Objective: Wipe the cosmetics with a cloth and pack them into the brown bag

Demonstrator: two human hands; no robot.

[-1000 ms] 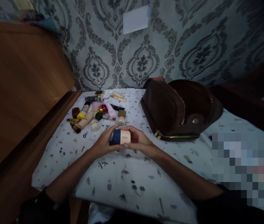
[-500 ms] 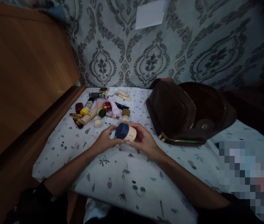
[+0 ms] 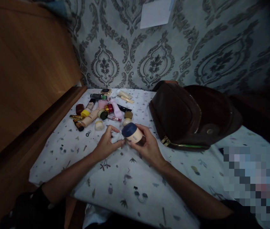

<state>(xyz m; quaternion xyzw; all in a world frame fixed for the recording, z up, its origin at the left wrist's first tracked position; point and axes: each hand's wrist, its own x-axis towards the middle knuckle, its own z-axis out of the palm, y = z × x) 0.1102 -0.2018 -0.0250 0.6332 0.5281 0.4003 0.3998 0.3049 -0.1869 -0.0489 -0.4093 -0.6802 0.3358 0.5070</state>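
A cream jar [image 3: 136, 136] with a dark blue lid and peach-coloured body is tilted in my right hand [image 3: 150, 146], its fingers closed round the base side. Close to the lid, my left hand [image 3: 106, 141] pinches a crumpled white cloth [image 3: 117, 136]. Just beyond the jar stands a small pale jar [image 3: 126, 121], with a brown-lidded jar [image 3: 128, 114] behind it. To the left of these lies a small cream-coloured jar [image 3: 99, 125].
Several cosmetics lie clustered at the back left, among them a beige tube [image 3: 89, 118], a red jar [image 3: 108, 108] and a lilac bottle [image 3: 116, 108]. A brown leather bag [image 3: 177, 117] stands on the right of the patterned sheet [image 3: 135, 178]. A wooden panel [image 3: 30, 63] rises at left.
The jar has moved slightly right and up in my right hand. My left hand has drawn away from the lid, and the white cloth in its fingers now shows.
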